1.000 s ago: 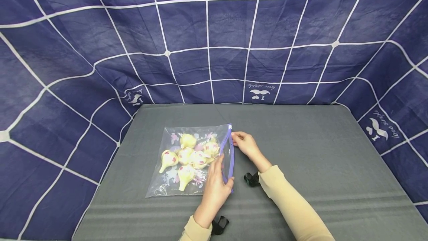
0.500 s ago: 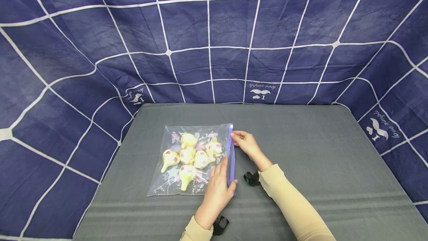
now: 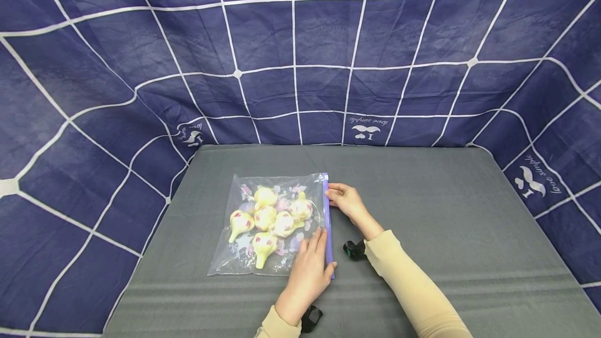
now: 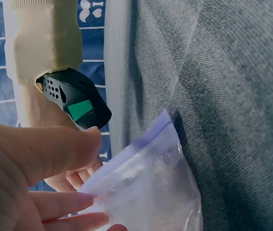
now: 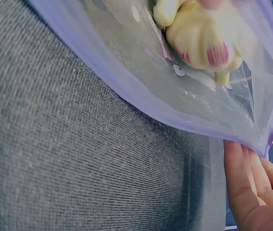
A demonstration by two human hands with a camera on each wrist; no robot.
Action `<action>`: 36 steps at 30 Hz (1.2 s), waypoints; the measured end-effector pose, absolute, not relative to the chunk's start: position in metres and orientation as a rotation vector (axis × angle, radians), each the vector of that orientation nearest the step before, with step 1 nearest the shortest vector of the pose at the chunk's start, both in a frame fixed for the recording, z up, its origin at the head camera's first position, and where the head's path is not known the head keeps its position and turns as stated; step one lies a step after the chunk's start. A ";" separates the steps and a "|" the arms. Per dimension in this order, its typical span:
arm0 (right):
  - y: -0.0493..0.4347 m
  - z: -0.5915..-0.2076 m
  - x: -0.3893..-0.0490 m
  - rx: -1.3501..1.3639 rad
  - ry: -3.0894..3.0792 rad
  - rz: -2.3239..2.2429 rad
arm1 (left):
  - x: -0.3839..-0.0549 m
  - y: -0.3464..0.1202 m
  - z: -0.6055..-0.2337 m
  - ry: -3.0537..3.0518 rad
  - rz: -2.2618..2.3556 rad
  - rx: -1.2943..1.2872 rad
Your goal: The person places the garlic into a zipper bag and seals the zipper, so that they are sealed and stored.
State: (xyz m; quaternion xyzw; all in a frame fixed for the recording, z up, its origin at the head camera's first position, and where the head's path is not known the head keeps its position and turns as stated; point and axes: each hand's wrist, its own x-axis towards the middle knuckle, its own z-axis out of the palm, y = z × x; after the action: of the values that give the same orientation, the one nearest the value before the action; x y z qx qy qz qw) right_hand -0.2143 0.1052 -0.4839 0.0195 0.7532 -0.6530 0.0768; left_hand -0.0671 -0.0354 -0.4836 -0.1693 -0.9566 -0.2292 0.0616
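A clear zip bag [image 3: 293, 269] with a purple zip edge [image 3: 327, 215] lies flat, holding several pale yellow garlic bulbs [image 3: 264, 244] with pink marks. My left hand [image 3: 307, 273] rests on the bag near its mouth, fingers straight, thumb at the purple edge; in the left wrist view its thumb and fingertips [image 4: 85, 219] stand apart beside the bag. By the far corner of the mouth, my right hand [image 3: 346, 201] pinches the purple edge. The right wrist view shows a garlic bulb [image 5: 206, 41] inside the mouth, whose two sides stand apart there.
The bag lies on a grey cloth-covered table [image 3: 422, 197]. Behind it and at both sides hangs a dark blue curtain [image 3: 324, 87] with white lines. Black wrist devices [image 3: 354, 249] sit beside both forearms.
The two purple strips of the bag's mouth have come together, as seen from above. My left hand has slid slightly right and nearer. My right hand has hardly moved.
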 end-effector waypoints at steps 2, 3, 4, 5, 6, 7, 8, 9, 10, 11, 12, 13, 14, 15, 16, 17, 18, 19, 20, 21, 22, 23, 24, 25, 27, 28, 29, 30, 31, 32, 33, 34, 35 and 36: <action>0.105 -0.484 -0.215 0.053 2.247 -1.970 | -0.066 -0.036 -0.483 -2.912 -0.654 -0.534; 0.106 -0.485 -0.215 0.046 2.245 -1.974 | -0.065 -0.036 -0.483 -2.918 -0.639 -0.541; 0.106 -0.485 -0.215 0.045 2.242 -1.978 | -0.064 -0.036 -0.482 -2.923 -0.623 -0.547; 0.106 -0.485 -0.215 0.048 2.240 -1.982 | -0.063 -0.036 -0.482 -2.929 -0.606 -0.552; 0.106 -0.486 -0.216 0.040 2.243 -1.985 | -0.063 -0.036 -0.482 -2.939 -0.590 -0.553; 0.106 -0.486 -0.216 0.039 2.247 -1.988 | -0.062 -0.036 -0.482 -2.951 -0.575 -0.553; 0.106 -0.486 -0.216 0.040 2.249 -1.991 | -0.062 -0.036 -0.482 -2.964 -0.567 -0.552; 0.106 -0.487 -0.216 0.039 2.252 -1.994 | -0.061 -0.036 -0.482 -2.980 -0.559 -0.549; 0.106 -0.487 -0.217 0.044 2.249 -2.001 | -0.061 -0.036 -0.482 -2.995 -0.552 -0.547; 0.106 -0.487 -0.217 0.051 2.242 -2.008 | -0.061 -0.036 -0.482 -3.008 -0.549 -0.544; 0.106 -0.487 -0.217 0.054 2.238 -2.014 | -0.060 -0.036 -0.482 -3.021 -0.548 -0.542; 0.106 -0.487 -0.217 0.061 2.234 -2.020 | -0.060 -0.036 -0.482 -3.026 -0.549 -0.540; 0.106 -0.487 -0.217 0.064 2.226 -2.028 | -0.060 -0.036 -0.483 -3.029 -0.547 -0.539; 0.106 -0.487 -0.217 0.063 2.222 -2.034 | -0.060 -0.036 -0.483 -3.029 -0.540 -0.539; 0.106 -0.487 -0.218 0.066 2.216 -2.041 | -0.060 -0.036 -0.483 -3.027 -0.534 -0.541; 0.106 -0.487 -0.218 0.068 2.217 -2.046 | -0.060 -0.036 -0.484 -3.018 -0.524 -0.544; 0.106 -0.488 -0.218 0.069 2.220 -2.048 | -0.060 -0.037 -0.484 -3.015 -0.513 -0.546; 0.106 -0.488 -0.218 0.069 2.221 -2.049 | -0.060 -0.037 -0.484 -3.012 -0.503 -0.549; 0.105 -0.488 -0.218 0.073 2.223 -2.050 | -0.060 -0.038 -0.484 -3.012 -0.498 -0.552; 0.105 -0.488 -0.218 0.075 2.230 -2.046 | -0.061 -0.038 -0.484 -3.010 -0.496 -0.556; 0.105 -0.488 -0.218 0.082 2.236 -2.043 | -0.061 -0.039 -0.484 -3.010 -0.495 -0.561; 0.105 -0.488 -0.218 0.089 2.244 -2.040 | -0.062 -0.039 -0.484 -3.009 -0.491 -0.567; 0.104 -0.489 -0.219 0.095 2.251 -2.036 | -0.062 -0.040 -0.483 -3.012 -0.497 -0.571; 0.104 -0.489 -0.219 0.101 2.256 -2.036 | -0.063 -0.040 -0.482 -3.014 -0.502 -0.578; 0.104 -0.490 -0.220 0.112 2.264 -2.040 | -0.065 -0.041 -0.480 -3.017 -0.509 -0.598; 0.104 -0.491 -0.220 0.115 2.268 -2.043 | -0.066 -0.042 -0.479 -3.023 -0.510 -0.607; 0.104 -0.491 -0.220 0.116 2.271 -2.046 | -0.067 -0.042 -0.478 -3.028 -0.522 -0.615; 0.104 -0.491 -0.220 0.119 2.276 -2.045 | -0.068 -0.043 -0.476 -3.034 -0.540 -0.623; 0.103 -0.491 -0.219 0.121 2.283 -2.040 | -0.070 -0.043 -0.475 -3.038 -0.537 -0.632; 0.103 -0.491 -0.219 0.125 2.292 -2.032 | -0.072 -0.043 -0.474 -3.039 -0.546 -0.642; 0.103 -0.492 -0.218 0.129 2.302 -2.023 | -0.075 -0.043 -0.472 -3.038 -0.560 -0.647; 0.103 -0.492 -0.218 0.135 2.310 -2.015 | -0.077 -0.043 -0.470 -3.032 -0.573 -0.651; 0.103 -0.492 -0.217 0.142 2.312 -2.011 | -0.080 -0.043 -0.468 -3.024 -0.587 -0.654; 0.102 -0.492 -0.217 0.143 2.316 -2.004 | -0.083 -0.043 -0.466 -3.017 -0.589 -0.655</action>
State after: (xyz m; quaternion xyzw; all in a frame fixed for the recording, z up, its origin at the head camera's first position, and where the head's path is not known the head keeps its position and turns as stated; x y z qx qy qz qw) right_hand -0.2165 0.1024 -0.4920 0.0468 0.7548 -0.6532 0.0380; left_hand -0.0828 -0.0431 -0.4664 -0.2083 -0.9599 -0.1875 -0.0007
